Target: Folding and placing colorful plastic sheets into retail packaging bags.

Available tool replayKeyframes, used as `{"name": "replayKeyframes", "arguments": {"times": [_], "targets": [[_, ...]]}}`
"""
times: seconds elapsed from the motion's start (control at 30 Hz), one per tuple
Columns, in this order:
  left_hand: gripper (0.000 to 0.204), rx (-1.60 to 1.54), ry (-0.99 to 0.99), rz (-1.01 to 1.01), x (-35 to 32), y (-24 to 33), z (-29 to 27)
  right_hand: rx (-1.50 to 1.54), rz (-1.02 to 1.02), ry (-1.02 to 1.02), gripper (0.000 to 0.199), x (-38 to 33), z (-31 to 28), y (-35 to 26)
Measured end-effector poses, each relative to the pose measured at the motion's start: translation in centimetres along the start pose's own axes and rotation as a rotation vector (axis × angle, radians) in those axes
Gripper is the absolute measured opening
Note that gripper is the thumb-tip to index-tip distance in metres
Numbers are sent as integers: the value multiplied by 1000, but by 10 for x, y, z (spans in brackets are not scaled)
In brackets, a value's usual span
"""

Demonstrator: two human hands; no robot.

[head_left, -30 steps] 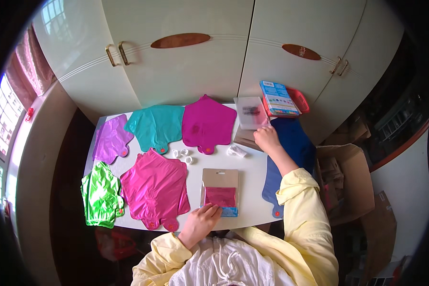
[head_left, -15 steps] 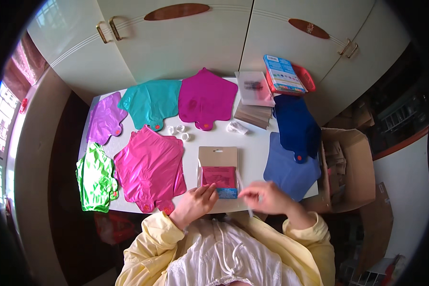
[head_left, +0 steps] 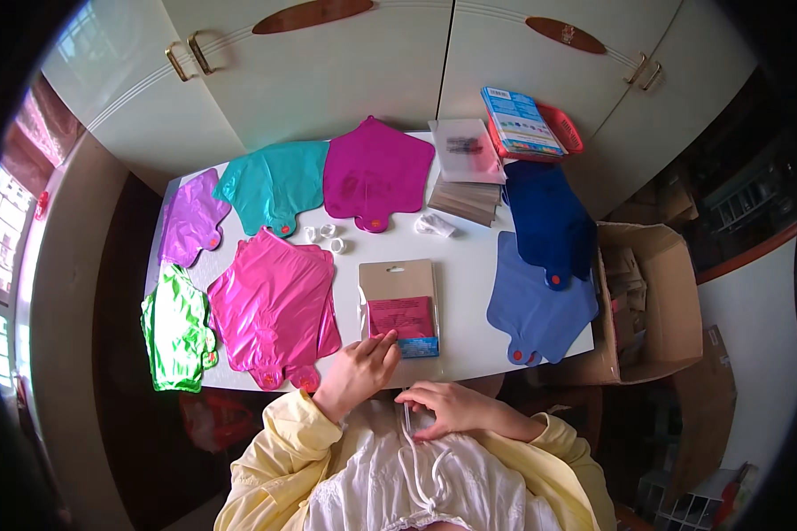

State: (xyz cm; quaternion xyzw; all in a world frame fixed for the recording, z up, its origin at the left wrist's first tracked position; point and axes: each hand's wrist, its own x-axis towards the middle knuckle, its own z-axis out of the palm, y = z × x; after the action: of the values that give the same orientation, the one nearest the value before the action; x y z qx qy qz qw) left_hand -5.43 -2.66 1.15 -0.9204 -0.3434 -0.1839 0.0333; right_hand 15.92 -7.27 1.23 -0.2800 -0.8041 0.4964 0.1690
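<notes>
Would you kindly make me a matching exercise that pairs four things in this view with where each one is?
Things
1. Clear packet with brown card
2. Red basket
3. Open cardboard box
4. Bright green foil piece

Places
A. Beside the right edge of the white table
B. At the table's near left corner
C. Partly covered by the left hand
D. At the table's far right, near the cabinet doors

Pairs: 1-C, 2-D, 3-A, 4-B
</notes>
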Motion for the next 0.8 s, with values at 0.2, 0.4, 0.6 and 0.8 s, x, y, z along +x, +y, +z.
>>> {"name": "replayKeyframes", "arguments": {"times": [0.2, 0.4, 0.6, 0.8], "targets": [[21, -1, 15, -5, -1, 0, 1, -182, 145, 145, 62, -3, 10, 0], [20, -2, -19, -5, 2, 3, -4, -551, 158, 328, 69, -10, 12, -4], [19, 0, 3, 43, 2, 2, -5, -735, 242, 362, 59, -2, 9, -13], [14, -25, -38, 51, 3, 0, -4, -805, 143, 498, 51, 0, -11, 11]]}}
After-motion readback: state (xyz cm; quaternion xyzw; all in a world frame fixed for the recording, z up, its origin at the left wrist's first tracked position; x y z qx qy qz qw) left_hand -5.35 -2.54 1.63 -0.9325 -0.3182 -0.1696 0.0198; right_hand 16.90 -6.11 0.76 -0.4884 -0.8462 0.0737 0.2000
